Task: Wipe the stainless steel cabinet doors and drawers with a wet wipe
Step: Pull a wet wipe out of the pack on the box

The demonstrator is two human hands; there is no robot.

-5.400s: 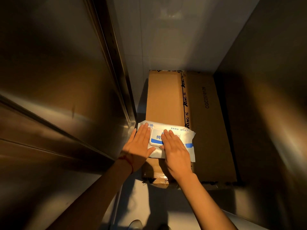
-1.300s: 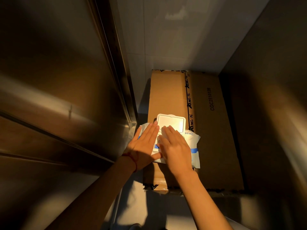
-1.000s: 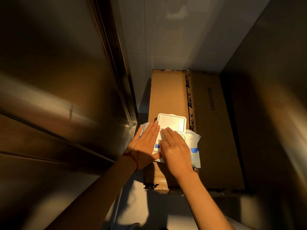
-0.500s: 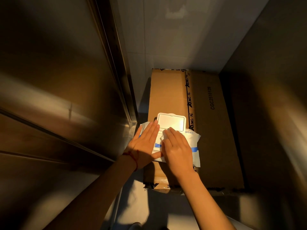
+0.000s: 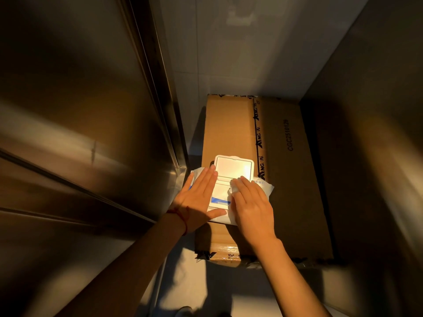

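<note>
A white and blue wet wipe pack (image 5: 265, 187) lies on a cardboard box, its white flip lid (image 5: 233, 167) standing open. My left hand (image 5: 199, 197) presses flat on the left side of the pack, fingers straight. My right hand (image 5: 254, 207) lies over the right side, and its fingertips pinch a bit of white wet wipe (image 5: 233, 189) at the pack's opening. The stainless steel cabinet front (image 5: 80, 110) with horizontal seams fills the left of the view.
The long cardboard box (image 5: 290, 179) stands on the pale floor (image 5: 190, 282), in a narrow gap between the left cabinet and another dark steel surface (image 5: 377, 156) on the right. A white tiled wall (image 5: 240, 53) closes the far end.
The pack's lid, closed at first, now stands open. In the last second my right fingertips have closed on a wipe at the opening and drawn it up slightly. My left hand stays flat.
</note>
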